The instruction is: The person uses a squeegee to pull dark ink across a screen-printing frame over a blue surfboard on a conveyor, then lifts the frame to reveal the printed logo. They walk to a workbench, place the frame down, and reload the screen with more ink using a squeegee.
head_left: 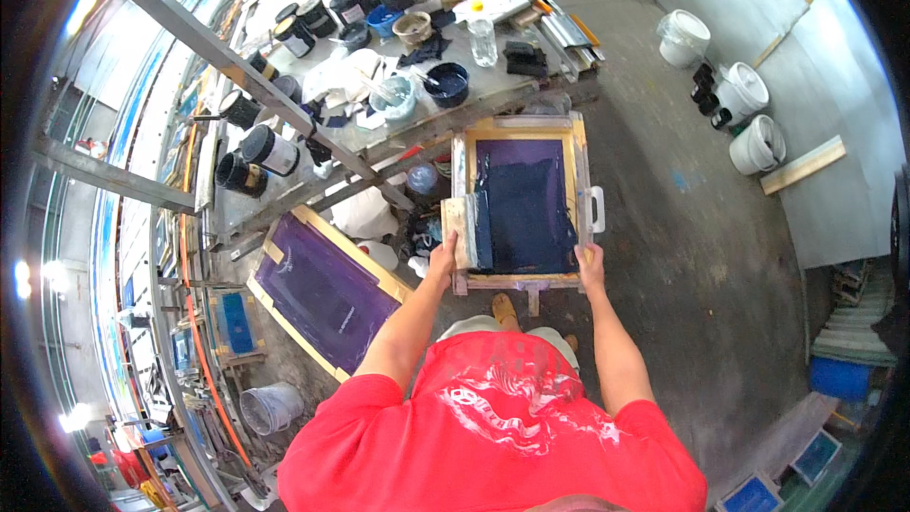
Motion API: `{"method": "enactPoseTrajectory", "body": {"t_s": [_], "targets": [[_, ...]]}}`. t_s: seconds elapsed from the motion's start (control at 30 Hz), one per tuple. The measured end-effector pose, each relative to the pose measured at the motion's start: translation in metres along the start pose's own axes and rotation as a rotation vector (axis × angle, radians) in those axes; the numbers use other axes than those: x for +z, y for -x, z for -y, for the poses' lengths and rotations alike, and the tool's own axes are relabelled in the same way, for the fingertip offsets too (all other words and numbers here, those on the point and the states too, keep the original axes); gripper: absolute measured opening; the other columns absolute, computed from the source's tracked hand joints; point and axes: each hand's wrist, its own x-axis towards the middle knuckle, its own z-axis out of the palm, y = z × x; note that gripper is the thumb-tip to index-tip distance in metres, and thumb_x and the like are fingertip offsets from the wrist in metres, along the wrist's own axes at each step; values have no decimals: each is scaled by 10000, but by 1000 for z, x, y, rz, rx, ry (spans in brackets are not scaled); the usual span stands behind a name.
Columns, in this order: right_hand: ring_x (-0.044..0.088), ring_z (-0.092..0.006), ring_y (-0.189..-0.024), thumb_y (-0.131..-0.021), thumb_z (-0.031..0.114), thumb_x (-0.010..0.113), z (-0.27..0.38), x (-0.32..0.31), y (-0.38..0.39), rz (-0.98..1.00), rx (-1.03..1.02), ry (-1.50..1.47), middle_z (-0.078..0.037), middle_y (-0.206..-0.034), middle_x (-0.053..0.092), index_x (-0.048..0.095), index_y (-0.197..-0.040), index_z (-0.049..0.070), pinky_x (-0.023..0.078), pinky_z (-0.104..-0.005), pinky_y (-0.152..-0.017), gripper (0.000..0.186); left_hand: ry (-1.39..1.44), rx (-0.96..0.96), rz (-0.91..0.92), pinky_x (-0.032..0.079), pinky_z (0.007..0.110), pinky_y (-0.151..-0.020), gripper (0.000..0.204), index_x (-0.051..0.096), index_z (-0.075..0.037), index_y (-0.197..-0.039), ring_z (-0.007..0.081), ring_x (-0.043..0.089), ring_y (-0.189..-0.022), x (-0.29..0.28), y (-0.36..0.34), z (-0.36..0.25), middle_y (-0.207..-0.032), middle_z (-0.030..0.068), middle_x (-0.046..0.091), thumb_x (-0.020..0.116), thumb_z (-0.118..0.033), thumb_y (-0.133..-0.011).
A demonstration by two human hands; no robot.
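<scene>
The wood-edged screen frame point(581, 156) is out in front of the person, just off the near edge of the surface point(498, 87), towards its right corner; from here I can't tell what bears its weight. The left hand point(443, 258) is closed round the lower end of a pale wooden blade point(459, 228), which lies over the frame's left side. The right hand point(591, 267) has its fingers curled at the frame's right edge, near the close corner, just below a white handle point(597, 209).

As for progress, dark ink point(533, 213) covers most of the mesh; I'd call the coating well along, with a purple strip point(507, 149) at the far end left uncovered. A dark blue tub point(447, 85) stands near the surface's near edge.
</scene>
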Motion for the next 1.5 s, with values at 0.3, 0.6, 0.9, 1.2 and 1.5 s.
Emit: {"method": "enactPoseTrajectory", "body": {"t_s": [0.3, 0.6, 0.9, 1.2, 1.5], "targets": [[501, -317, -1251, -928, 352, 658, -56, -21, 23, -134, 55, -66, -217, -1321, 529, 484, -1334, -19, 362, -406, -1070, 578, -128, 120, -176, 502, 336, -715, 706, 676, 80, -1079, 181, 645, -818, -5, -16, -3, -948, 110, 693, 703, -582, -836], [542, -290, -1166, -939, 372, 653, -111, -54, 125, -179, 259, -71, -182, -1268, 553, 490, -1301, -4, 416, -399, -996, 547, -50, 121, -182, 497, 310, -694, 598, 670, 70, -1070, 151, 633, -787, -9, -51, 11, -935, 77, 688, 745, -479, -845], [535, -269, -1108, -940, 452, 625, -143, -82, 191, -288, 560, -31, -141, -1203, 558, 478, -1310, 40, 407, -396, -981, 573, -80, 99, -208, 505, 321, -680, 617, 692, 84, -1045, 150, 640, -776, -10, -52, 3, -908, 85, 695, 740, -496, -838], [471, -288, -1261, -946, 549, 555, -132, -98, 187, -272, 662, -142, -142, -1360, 496, 433, -1375, 50, 356, -389, -1055, 669, -49, 117, -178, 501, 320, -676, 603, 689, 51, -1040, 149, 631, -765, -11, -49, 4, -903, 71, 689, 736, -514, -836], [526, -250, -1087, -949, 557, 543, -115, -92, 183, -249, 565, -207, -112, -1296, 517, 444, -1364, 60, 413, -369, -949, 655, -49, 133, -174, 509, 307, -700, 655, 700, 72, -1022, 147, 640, -756, -16, -59, 12, -891, 72, 696, 738, -551, -822]]}}
